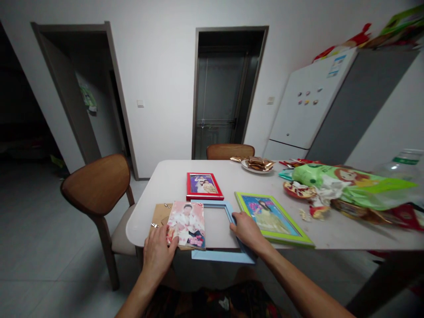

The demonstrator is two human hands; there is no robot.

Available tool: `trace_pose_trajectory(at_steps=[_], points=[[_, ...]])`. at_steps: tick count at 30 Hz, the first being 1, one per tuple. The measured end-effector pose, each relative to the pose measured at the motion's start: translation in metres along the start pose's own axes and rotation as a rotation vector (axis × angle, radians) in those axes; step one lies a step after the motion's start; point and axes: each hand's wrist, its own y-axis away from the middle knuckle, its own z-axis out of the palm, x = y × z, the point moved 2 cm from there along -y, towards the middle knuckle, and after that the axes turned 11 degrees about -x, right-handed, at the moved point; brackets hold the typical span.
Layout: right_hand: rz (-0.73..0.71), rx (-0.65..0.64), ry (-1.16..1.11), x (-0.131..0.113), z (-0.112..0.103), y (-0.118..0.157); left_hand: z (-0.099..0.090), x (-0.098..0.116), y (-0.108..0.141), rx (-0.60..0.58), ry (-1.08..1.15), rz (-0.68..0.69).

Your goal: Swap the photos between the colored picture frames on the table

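My left hand [159,247] rests on the lower left corner of a pink photo [187,223], its fingers partly hidden. Beneath the photo lies a brown backing board [160,214] with small metal clips. My right hand [245,229] grips the right side of an empty light blue frame [212,255], whose lower edge sticks out past the table's front edge. The photo overlaps the frame's left part. Behind them lies a red-framed photo [204,185]. A green-framed photo [271,216] lies right of my right hand.
On the white table [165,176], a plate [258,166] holds brown packets at the back. A green bag [357,183], fruit peel [300,191] and tissues are at the right. Wooden chairs stand at the left [99,185] and behind [231,151].
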Motion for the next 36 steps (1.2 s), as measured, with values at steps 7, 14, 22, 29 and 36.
trace_pose_trajectory(at_steps=[7, 14, 22, 29, 36], points=[[-0.145, -0.026, -0.651, -0.056, 0.016, 0.000, 0.007, 0.013, 0.000, 0.004, 0.105, 0.252], [-0.197, -0.060, -1.350, -0.109, 0.003, -0.003, 0.015, 0.043, -0.002, -0.043, 0.194, 0.417], [-0.035, -0.089, -1.423, -0.092, -0.014, 0.008, -0.007, 0.063, -0.021, 0.155, 1.031, 0.172], [0.062, -0.071, -1.500, -0.047, 0.006, 0.000, 0.026, 0.075, -0.017, -0.080, 1.400, 0.061], [0.176, -0.022, -0.892, -0.002, 0.006, -0.011, 0.022, 0.060, -0.006, -0.200, 0.741, 0.138]])
